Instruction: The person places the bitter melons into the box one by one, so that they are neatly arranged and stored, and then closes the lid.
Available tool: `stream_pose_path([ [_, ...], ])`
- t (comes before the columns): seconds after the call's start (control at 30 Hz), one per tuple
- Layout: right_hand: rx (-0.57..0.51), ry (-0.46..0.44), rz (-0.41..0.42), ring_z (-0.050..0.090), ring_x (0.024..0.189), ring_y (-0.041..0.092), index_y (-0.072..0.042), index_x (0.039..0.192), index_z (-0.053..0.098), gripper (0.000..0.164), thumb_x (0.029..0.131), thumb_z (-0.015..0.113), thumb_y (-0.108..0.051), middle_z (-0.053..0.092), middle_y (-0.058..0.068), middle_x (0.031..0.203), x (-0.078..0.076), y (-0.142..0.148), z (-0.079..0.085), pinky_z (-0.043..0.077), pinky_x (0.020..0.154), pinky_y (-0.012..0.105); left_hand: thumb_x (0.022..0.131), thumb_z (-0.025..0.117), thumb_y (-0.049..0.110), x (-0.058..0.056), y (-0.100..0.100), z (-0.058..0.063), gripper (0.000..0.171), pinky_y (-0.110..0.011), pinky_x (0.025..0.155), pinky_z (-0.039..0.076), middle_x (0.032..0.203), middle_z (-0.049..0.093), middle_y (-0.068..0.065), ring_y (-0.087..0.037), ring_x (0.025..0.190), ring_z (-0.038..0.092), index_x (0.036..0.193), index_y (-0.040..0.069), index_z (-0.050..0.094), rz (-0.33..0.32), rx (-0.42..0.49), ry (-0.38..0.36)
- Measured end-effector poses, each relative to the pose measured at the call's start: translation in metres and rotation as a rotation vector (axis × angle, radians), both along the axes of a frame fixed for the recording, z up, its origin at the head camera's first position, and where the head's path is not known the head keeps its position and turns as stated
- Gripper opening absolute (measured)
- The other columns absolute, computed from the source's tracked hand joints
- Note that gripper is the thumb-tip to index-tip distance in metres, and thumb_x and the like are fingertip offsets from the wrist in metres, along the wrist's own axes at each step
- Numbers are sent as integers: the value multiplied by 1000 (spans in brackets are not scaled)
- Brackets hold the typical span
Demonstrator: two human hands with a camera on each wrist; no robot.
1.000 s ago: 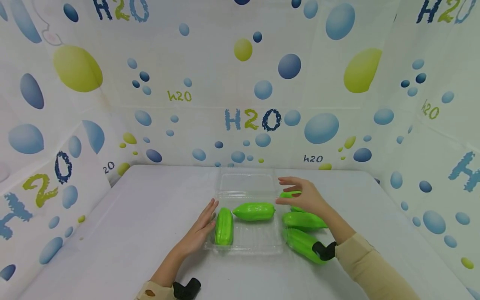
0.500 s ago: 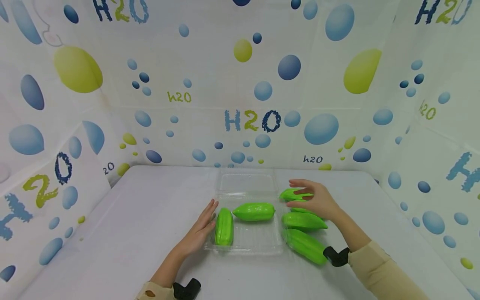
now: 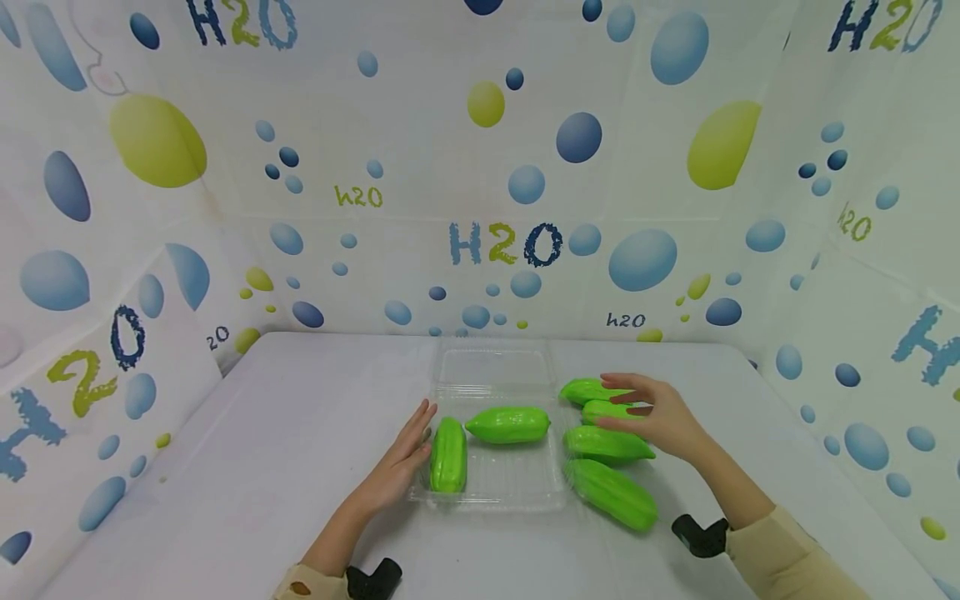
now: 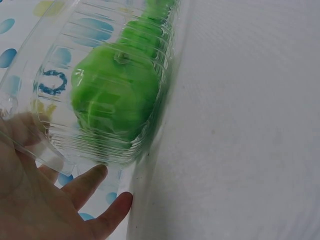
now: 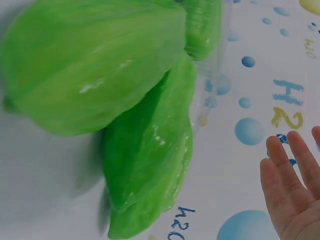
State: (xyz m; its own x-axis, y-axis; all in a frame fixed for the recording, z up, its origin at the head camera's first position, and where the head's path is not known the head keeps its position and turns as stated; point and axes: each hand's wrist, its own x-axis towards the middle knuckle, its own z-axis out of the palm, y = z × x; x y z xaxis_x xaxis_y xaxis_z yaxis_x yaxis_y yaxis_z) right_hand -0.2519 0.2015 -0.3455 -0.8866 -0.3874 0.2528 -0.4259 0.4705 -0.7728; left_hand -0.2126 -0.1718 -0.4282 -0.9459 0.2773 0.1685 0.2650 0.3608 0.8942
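A clear plastic clamshell container (image 3: 510, 483) lies with its lid (image 3: 495, 365) folded back. Inside, one glossy green ridged vegetable (image 3: 448, 456) runs along the left wall and another (image 3: 510, 425) lies crosswise toward the back. My left hand (image 3: 397, 467) rests against the container's left side; in the left wrist view its spread fingers (image 4: 90, 185) are beside the clear wall. Over the outer row on the right, my right hand (image 3: 660, 417) hovers with loosely bent fingers and nothing held. It overlaps the two rear vegetables, the farthest (image 3: 588, 390) and the one before it (image 3: 600, 412).
Nearer me in the same row are two more green vegetables, one pointed (image 3: 607, 444) and one slanting (image 3: 615, 493), close to the container's right wall. All stand on a white-covered table (image 3: 300, 417). Behind rises a white backdrop (image 3: 420, 133) with blue and yellow-green spots.
My right hand has moved right and toward me, from beside the container's back right corner to over the outer row, uncovering more of the vegetables. My left hand has stayed in place.
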Motion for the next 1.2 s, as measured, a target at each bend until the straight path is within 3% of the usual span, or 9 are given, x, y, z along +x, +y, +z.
stream_pose_path([
  [0.43, -18, -41, -39, 57, 101, 36, -2, 122, 55, 55, 75, 76, -22, 56, 18, 121, 17, 13, -14, 49, 83, 46, 98, 37, 9, 0, 0, 0, 52, -56, 106, 12, 153, 1, -13, -38, 134, 19, 146, 8, 18, -1, -2, 1],
  [0.77, -51, -57, -11, 58, 98, 36, 2, 123, 53, 56, 76, 75, -18, 56, 21, 119, 23, 20, -34, 52, 79, 40, 98, 37, 7, 0, -1, -1, 52, -57, 106, 13, 152, 0, -16, -40, 134, 18, 146, 6, 17, -6, 7, 3],
  [1.2, -89, -192, 21, 57, 100, 38, 5, 123, 51, 55, 77, 74, -15, 54, 24, 120, 35, 24, -48, 52, 78, 30, 98, 37, 7, 2, -1, 1, 52, -56, 106, 13, 152, 1, -14, -39, 134, 19, 146, 7, 17, -15, 10, 7],
])
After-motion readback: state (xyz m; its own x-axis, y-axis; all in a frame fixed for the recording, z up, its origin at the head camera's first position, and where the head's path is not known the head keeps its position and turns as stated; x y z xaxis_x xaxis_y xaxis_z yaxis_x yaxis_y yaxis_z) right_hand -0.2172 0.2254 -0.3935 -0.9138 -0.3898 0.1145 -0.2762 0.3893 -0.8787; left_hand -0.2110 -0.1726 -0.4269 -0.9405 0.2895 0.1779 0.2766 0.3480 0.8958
